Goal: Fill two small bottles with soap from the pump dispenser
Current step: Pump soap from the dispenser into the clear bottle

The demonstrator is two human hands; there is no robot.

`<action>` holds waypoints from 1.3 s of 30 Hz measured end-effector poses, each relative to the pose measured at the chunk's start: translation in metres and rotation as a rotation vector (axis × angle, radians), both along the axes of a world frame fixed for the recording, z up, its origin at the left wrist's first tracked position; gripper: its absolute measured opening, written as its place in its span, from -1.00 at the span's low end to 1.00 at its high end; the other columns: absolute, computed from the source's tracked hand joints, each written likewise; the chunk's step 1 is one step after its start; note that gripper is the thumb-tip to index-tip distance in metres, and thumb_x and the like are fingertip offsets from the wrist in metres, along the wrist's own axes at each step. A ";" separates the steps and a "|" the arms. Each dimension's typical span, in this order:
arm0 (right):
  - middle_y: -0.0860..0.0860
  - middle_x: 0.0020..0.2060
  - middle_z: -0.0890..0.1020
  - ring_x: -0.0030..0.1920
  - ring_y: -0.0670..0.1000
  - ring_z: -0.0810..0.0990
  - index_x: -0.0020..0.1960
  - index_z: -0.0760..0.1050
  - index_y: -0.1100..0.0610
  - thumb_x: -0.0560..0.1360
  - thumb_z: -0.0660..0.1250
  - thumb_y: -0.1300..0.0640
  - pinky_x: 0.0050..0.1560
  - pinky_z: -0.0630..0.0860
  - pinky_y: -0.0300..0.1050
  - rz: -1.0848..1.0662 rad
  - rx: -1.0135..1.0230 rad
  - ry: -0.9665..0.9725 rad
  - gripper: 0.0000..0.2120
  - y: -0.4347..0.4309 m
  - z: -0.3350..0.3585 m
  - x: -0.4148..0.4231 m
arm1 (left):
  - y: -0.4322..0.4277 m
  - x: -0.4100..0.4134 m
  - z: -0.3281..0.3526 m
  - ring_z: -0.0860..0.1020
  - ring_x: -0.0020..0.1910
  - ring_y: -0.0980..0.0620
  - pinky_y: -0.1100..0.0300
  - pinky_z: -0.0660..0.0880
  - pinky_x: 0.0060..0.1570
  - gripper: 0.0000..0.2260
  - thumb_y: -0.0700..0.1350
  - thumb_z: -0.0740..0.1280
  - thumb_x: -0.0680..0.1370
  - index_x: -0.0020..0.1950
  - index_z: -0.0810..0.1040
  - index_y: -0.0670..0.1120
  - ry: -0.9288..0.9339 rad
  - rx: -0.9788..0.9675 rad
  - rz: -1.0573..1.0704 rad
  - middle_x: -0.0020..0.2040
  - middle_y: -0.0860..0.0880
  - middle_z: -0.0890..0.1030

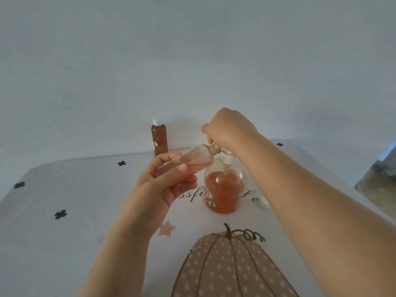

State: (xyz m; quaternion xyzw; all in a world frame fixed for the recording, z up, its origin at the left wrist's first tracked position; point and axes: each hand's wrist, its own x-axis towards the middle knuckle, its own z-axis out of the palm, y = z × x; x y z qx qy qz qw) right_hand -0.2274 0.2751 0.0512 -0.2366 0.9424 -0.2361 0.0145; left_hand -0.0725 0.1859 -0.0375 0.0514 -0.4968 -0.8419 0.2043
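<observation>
Two hands meet above the counter [64,232]: the left hand [165,185] grips a tilted, part-filled small bottle [192,158], its mouth at the nozzle of the pump dispenser [225,189], whose head the right hand [229,129] curls over and hides. Behind stands a full capped bottle [159,138]; a white cap [265,204] lies beside the dispenser, partly behind the right forearm.

You're facing a plain pale wall [192,61] in flat, dim light. The table [334,166] butts against it under a white cloth [64,243] with black clover marks [60,214], a dotted star [166,228] and a big dotted pumpkin print [225,264] nearest you. Past the right edge there's a blurred brownish patch [379,181], can't tell what.
</observation>
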 end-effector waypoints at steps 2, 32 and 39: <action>0.02 -0.29 0.65 -0.34 0.04 0.56 -0.06 0.67 0.14 0.50 0.27 0.15 -0.37 0.32 -0.18 -0.003 -0.003 0.001 -0.80 0.000 -0.001 0.000 | 0.001 0.000 0.001 0.65 -0.25 -0.10 0.13 0.62 -0.18 -0.68 -0.24 0.40 0.39 0.13 0.48 -0.19 0.003 -0.002 0.005 -0.05 -0.22 0.67; 0.02 -0.30 0.65 -0.38 0.02 0.54 -0.06 0.67 0.13 0.55 0.23 0.10 -0.38 0.30 -0.17 0.016 0.010 0.002 -0.75 0.001 0.006 0.000 | 0.001 0.004 0.008 0.64 -0.22 -0.09 0.14 0.61 -0.18 -0.72 -0.22 0.39 0.41 0.10 0.50 -0.20 0.019 -0.040 0.002 0.01 -0.27 0.67; 0.01 -0.22 0.68 -0.25 0.06 0.59 -0.07 0.68 0.10 0.52 0.24 0.09 -0.33 0.34 -0.14 0.013 0.010 -0.014 -0.77 -0.003 -0.004 -0.007 | -0.003 0.000 0.003 0.64 -0.25 -0.08 0.15 0.60 -0.21 -0.73 -0.23 0.38 0.41 0.09 0.49 -0.21 0.004 -0.069 0.010 -0.07 -0.19 0.66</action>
